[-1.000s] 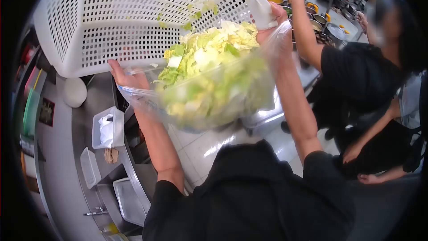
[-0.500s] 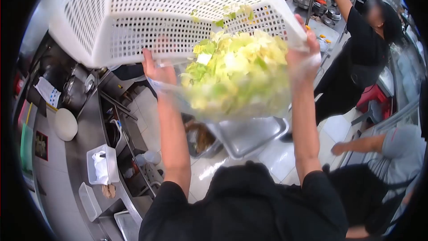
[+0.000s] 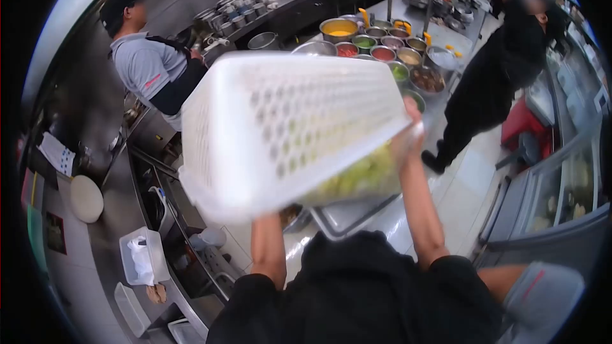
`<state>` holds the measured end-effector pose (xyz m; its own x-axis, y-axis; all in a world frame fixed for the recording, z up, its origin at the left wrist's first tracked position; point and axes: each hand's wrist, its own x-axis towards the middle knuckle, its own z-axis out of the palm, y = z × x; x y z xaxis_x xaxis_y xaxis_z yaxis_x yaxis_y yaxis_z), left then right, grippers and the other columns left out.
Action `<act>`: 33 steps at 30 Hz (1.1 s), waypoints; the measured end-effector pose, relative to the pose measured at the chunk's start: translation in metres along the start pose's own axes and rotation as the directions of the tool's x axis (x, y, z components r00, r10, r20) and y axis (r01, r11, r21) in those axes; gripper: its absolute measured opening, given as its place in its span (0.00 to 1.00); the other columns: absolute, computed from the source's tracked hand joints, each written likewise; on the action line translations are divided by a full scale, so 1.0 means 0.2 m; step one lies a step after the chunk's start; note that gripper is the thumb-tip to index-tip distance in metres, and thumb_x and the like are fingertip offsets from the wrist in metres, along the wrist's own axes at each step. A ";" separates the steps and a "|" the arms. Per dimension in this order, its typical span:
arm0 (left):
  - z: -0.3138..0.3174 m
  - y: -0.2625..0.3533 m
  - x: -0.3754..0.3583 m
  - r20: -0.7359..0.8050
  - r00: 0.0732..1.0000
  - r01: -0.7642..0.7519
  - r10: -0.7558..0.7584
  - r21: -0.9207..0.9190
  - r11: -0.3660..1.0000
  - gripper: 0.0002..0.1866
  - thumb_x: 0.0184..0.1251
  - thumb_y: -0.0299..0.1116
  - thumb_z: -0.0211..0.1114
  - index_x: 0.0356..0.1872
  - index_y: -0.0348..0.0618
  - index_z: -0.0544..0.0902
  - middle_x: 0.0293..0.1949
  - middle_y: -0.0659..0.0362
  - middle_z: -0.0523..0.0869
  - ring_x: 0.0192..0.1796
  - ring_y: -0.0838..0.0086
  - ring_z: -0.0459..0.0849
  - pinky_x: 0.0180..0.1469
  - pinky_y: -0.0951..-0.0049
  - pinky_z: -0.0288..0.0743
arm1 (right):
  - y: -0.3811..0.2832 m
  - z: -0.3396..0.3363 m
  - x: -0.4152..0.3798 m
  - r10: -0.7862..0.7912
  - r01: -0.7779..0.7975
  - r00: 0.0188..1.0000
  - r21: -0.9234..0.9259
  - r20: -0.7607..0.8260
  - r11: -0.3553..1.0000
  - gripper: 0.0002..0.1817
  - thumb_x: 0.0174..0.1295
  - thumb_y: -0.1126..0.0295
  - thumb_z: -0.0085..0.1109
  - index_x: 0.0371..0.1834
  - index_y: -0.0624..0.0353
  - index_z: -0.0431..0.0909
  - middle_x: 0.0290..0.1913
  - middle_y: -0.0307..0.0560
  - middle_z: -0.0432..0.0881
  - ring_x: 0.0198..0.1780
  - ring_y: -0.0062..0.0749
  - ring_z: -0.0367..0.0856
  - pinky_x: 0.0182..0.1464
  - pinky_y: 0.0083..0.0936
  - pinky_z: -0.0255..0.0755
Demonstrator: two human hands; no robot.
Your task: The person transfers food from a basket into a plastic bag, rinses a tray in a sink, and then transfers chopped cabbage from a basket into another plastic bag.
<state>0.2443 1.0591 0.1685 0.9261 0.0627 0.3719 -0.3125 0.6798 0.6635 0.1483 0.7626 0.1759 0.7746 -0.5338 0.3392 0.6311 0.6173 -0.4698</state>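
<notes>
A white perforated plastic basket [image 3: 306, 108], blurred by motion, is tipped in front of me with its wall towards me. My right hand [image 3: 408, 137] grips the right end of its rim, with something pale by the wrist. Chopped lettuce [image 3: 366, 175], pale green and yellow, shows below the rim; in clear plastic, as far as the blur lets me see. The basket hides my left hand, and only that forearm shows beneath it. Below the lettuce is a metal tray [image 3: 350, 216], partly covered.
Several metal bowls of ingredients [image 3: 382, 54] stand on the counter ahead. One person in grey [image 3: 146, 67] is at the far left; another in black [image 3: 491, 76] stands at right. A grey sleeve [image 3: 545, 299] is close at lower right. A steel counter [image 3: 115, 242] runs along the left.
The basket has come down and tipped over, now covering my left hand and most of the lettuce. My right hand has lowered with it. The person in grey at left has come into view.
</notes>
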 end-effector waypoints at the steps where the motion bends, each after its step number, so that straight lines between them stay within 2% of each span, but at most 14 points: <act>1: 0.01 -0.03 0.02 0.015 1.000 -0.015 0.015 0.019 1.000 0.27 0.72 0.42 0.56 0.65 0.36 0.66 0.61 0.51 0.72 0.60 0.62 0.74 0.63 0.60 0.70 | 0.02 0.02 0.06 -0.043 0.043 0.999 -0.007 -0.010 0.999 0.09 0.63 0.66 0.55 0.40 0.59 0.71 0.58 0.47 0.73 0.62 0.33 0.70 0.67 0.34 0.62; 2: 0.00 -0.03 0.05 0.021 1.000 -0.013 0.014 -0.017 1.000 0.27 0.71 0.41 0.56 0.64 0.36 0.66 0.61 0.51 0.73 0.59 0.62 0.75 0.62 0.60 0.70 | 0.03 0.01 0.04 -0.106 0.091 0.975 0.087 0.195 0.992 0.16 0.68 0.56 0.54 0.44 0.58 0.72 0.56 0.46 0.73 0.60 0.29 0.72 0.63 0.32 0.66; 5: -0.03 -0.03 0.02 -0.044 0.997 0.059 -0.070 -0.216 0.975 0.25 0.71 0.37 0.58 0.65 0.37 0.66 0.61 0.52 0.73 0.59 0.64 0.75 0.63 0.60 0.70 | 0.06 -0.08 0.08 0.027 -0.034 0.992 0.059 0.122 0.998 0.27 0.65 0.44 0.52 0.50 0.58 0.70 0.56 0.44 0.73 0.59 0.29 0.73 0.63 0.31 0.66; 6: 0.00 -0.04 0.04 -0.137 0.988 0.056 -0.074 -0.132 0.990 0.25 0.70 0.33 0.59 0.65 0.40 0.66 0.61 0.54 0.73 0.59 0.66 0.75 0.63 0.62 0.70 | 0.04 -0.05 0.10 0.046 -0.041 0.996 -0.064 0.079 0.997 0.36 0.59 0.37 0.53 0.55 0.59 0.67 0.57 0.44 0.72 0.59 0.30 0.73 0.63 0.31 0.66; 8: -0.03 -0.09 0.07 -0.204 0.979 0.020 -0.025 -0.026 0.999 0.25 0.68 0.31 0.61 0.65 0.45 0.67 0.60 0.58 0.74 0.60 0.69 0.74 0.62 0.65 0.71 | 0.01 -0.10 0.16 0.065 -0.037 0.975 -0.134 0.210 0.990 0.40 0.56 0.35 0.55 0.58 0.59 0.64 0.57 0.44 0.72 0.60 0.31 0.72 0.64 0.32 0.66; 11: -0.01 -0.06 0.04 -0.054 0.994 0.076 -0.099 -0.327 0.942 0.22 0.69 0.28 0.58 0.63 0.38 0.68 0.56 0.56 0.76 0.56 0.66 0.76 0.56 0.63 0.75 | -0.10 0.02 0.06 0.092 -0.009 0.968 -0.331 0.235 0.943 0.46 0.51 0.34 0.60 0.62 0.61 0.62 0.60 0.45 0.70 0.61 0.31 0.71 0.65 0.31 0.64; 13: -0.03 -0.07 0.03 -0.092 0.992 0.058 -0.090 -0.305 0.951 0.22 0.69 0.30 0.59 0.62 0.40 0.68 0.56 0.56 0.76 0.57 0.67 0.76 0.58 0.64 0.74 | -0.20 0.03 0.00 0.121 0.046 0.951 -0.517 0.286 0.855 0.47 0.51 0.34 0.61 0.63 0.61 0.61 0.60 0.44 0.69 0.61 0.30 0.71 0.66 0.31 0.63; 17: -0.08 -0.12 0.04 -0.159 0.984 0.040 -0.083 -0.257 0.966 0.22 0.69 0.32 0.60 0.62 0.43 0.69 0.57 0.58 0.77 0.58 0.69 0.76 0.61 0.64 0.72 | -0.30 -0.06 -0.06 0.107 -0.046 0.993 -0.694 0.045 0.718 0.37 0.56 0.41 0.63 0.57 0.62 0.69 0.53 0.43 0.76 0.58 0.27 0.72 0.61 0.26 0.63; 18: -0.12 -0.14 0.01 -0.301 0.953 0.021 -0.023 -0.011 1.000 0.21 0.69 0.32 0.60 0.62 0.43 0.70 0.57 0.58 0.77 0.57 0.67 0.77 0.61 0.62 0.72 | -0.31 -0.03 -0.07 0.007 0.030 0.999 -0.725 0.048 0.689 0.30 0.59 0.47 0.63 0.52 0.62 0.72 0.44 0.41 0.78 0.49 0.23 0.76 0.50 0.21 0.69; 21: 0.03 -0.01 -0.08 -0.254 0.967 -0.010 -0.021 -0.121 0.993 0.22 0.69 0.33 0.61 0.62 0.43 0.69 0.57 0.58 0.77 0.57 0.67 0.76 0.61 0.62 0.72 | -0.41 0.00 -0.16 -0.091 -0.002 0.995 -0.902 -0.046 0.431 0.24 0.61 0.51 0.63 0.47 0.62 0.74 0.37 0.37 0.78 0.38 0.19 0.77 0.37 0.16 0.71; 23: -0.02 -0.05 -0.08 -0.073 0.991 0.080 -0.116 -0.385 0.919 0.25 0.68 0.35 0.62 0.64 0.43 0.68 0.59 0.58 0.75 0.59 0.66 0.76 0.62 0.60 0.72 | -0.41 -0.03 -0.21 -0.060 -0.032 0.996 -0.858 -0.073 0.512 0.19 0.62 0.57 0.64 0.43 0.62 0.74 0.33 0.35 0.76 0.29 0.16 0.74 0.29 0.13 0.68; 25: 0.00 -0.09 -0.07 -0.306 0.951 0.024 -0.044 -0.068 0.997 0.23 0.70 0.34 0.59 0.64 0.42 0.68 0.61 0.56 0.74 0.61 0.64 0.74 0.63 0.57 0.72 | -0.40 -0.01 -0.19 0.004 -0.141 0.986 -0.820 -0.166 0.554 0.17 0.63 0.60 0.64 0.42 0.63 0.74 0.32 0.36 0.76 0.27 0.16 0.75 0.28 0.14 0.68; 27: 0.04 -0.02 -0.10 -0.127 0.992 -0.034 0.018 -0.126 0.991 0.23 0.71 0.32 0.58 0.64 0.38 0.67 0.60 0.54 0.75 0.60 0.65 0.76 0.63 0.58 0.72 | -0.42 0.08 -0.26 0.071 -0.101 0.995 -0.803 -0.074 0.588 0.10 0.67 0.67 0.58 0.41 0.63 0.74 0.26 0.40 0.78 0.24 0.18 0.76 0.27 0.15 0.69; 33: 0.04 -0.09 -0.11 -0.127 0.992 -0.021 0.001 -0.159 0.987 0.23 0.71 0.32 0.58 0.64 0.37 0.67 0.60 0.53 0.75 0.60 0.65 0.76 0.62 0.58 0.73 | -0.35 0.02 -0.23 0.034 -0.120 0.991 -0.781 -0.126 0.613 0.10 0.63 0.71 0.62 0.42 0.65 0.75 0.28 0.41 0.80 0.26 0.19 0.76 0.30 0.18 0.71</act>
<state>0.2282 1.0398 0.1525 0.9452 0.1555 0.2871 -0.2945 0.7858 0.5438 0.0696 0.7462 0.1970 0.7840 -0.5812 0.2178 0.2616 -0.0088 -0.9651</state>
